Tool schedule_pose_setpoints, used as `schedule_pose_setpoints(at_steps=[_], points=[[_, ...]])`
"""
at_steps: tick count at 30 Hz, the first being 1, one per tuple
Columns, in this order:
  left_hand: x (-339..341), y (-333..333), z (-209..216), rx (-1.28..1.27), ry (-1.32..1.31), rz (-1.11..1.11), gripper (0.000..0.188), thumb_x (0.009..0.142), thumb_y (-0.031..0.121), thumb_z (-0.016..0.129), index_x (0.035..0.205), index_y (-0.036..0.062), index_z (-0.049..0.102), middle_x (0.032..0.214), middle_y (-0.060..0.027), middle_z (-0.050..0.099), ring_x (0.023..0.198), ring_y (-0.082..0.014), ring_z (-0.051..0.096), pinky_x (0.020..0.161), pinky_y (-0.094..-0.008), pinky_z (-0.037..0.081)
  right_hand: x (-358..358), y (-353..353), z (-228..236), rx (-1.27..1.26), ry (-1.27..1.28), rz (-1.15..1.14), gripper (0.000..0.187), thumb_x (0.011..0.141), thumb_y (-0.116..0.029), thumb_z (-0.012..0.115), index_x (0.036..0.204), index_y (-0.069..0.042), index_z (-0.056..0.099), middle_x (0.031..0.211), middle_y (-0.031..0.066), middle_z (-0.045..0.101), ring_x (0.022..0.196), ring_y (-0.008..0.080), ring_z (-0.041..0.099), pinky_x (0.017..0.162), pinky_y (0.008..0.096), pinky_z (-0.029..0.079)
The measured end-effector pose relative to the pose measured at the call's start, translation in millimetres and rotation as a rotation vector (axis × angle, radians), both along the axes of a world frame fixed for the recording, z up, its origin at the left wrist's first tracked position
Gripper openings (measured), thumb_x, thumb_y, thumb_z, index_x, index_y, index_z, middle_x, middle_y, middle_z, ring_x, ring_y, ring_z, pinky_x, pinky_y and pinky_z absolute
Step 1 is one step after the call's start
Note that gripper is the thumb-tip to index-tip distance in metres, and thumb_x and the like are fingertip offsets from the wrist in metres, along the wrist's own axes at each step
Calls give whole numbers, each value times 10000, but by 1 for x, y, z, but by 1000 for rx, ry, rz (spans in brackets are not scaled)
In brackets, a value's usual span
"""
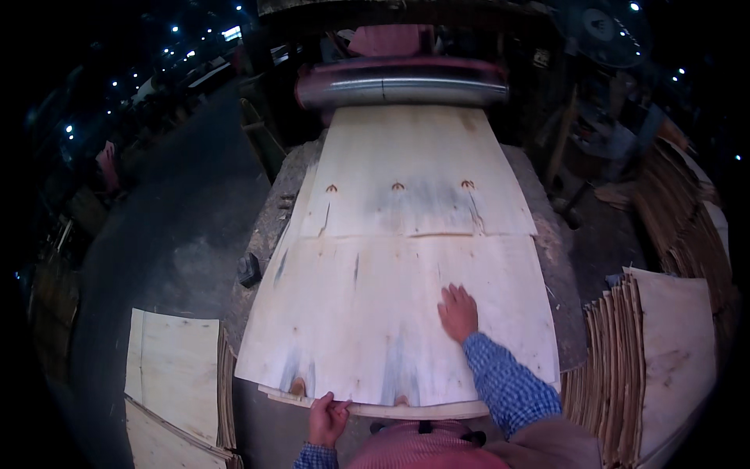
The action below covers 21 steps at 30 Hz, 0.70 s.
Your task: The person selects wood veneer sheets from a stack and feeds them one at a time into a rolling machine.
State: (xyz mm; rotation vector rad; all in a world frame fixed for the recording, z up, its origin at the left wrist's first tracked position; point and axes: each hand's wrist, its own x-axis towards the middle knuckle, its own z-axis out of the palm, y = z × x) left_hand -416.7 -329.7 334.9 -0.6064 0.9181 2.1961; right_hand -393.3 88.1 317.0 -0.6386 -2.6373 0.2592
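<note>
A pale wood veneer sheet [336, 313] with grey stains and knots lies on the table before me. My left hand [328, 420] is closed at its near edge, thumb and fingers pinching the rim. Palm down, my right hand [458, 313] rests on the sheet right of its middle, fingers stretched out. Beyond it a second veneer sheet [422, 152] reaches to a shiny metal roller [406, 89]. The two sheets meet along a crosswise line; which one overlaps is hard to tell. Another veneer edge [453, 409] shows under the near sheet.
The table's rough rim [558, 289] shows beside the sheets. A small dark block [248, 270] sits on its left side. Veneer stacks stand at lower left [176, 375] and right [676, 344]. A fan [600, 27] is at the far right, and dark floor [176, 203] stretches along the left.
</note>
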Motion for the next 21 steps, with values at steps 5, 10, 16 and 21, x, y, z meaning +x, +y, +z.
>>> schedule_pose_setpoints(at_steps=[5,10,16,21], points=[[-12,2,10,65,-17,-114,227,977,206,543,1137,45,530,939,-146,681,832,-300,705,547,-304,517,129,-92,17,-157,-101,67,539,873,-306,627,1337,-60,504,1416,156,463,1334,372,395,1076,520,323],[-32,-4,14,192,34,-271,353,1016,244,458,1282,13,480,1118,-169,668,913,-323,703,582,-277,569,201,-144,60,-248,-184,133,620,814,-319,692,1342,-55,503,1424,169,451,1306,375,425,1060,523,331],[-39,-2,74,170,194,-292,319,989,154,501,1246,-34,485,1085,-176,676,927,-304,705,565,-244,546,190,-136,106,-29,-73,115,600,750,-92,641,1335,-59,509,1383,179,480,1278,398,445,1036,521,365],[-20,-1,94,130,400,-274,345,970,121,509,1275,-30,452,1075,-186,662,891,-275,696,590,-268,556,192,-131,121,33,-1,102,591,727,-3,539,1317,-35,535,1321,221,523,1202,445,501,1010,499,418]])
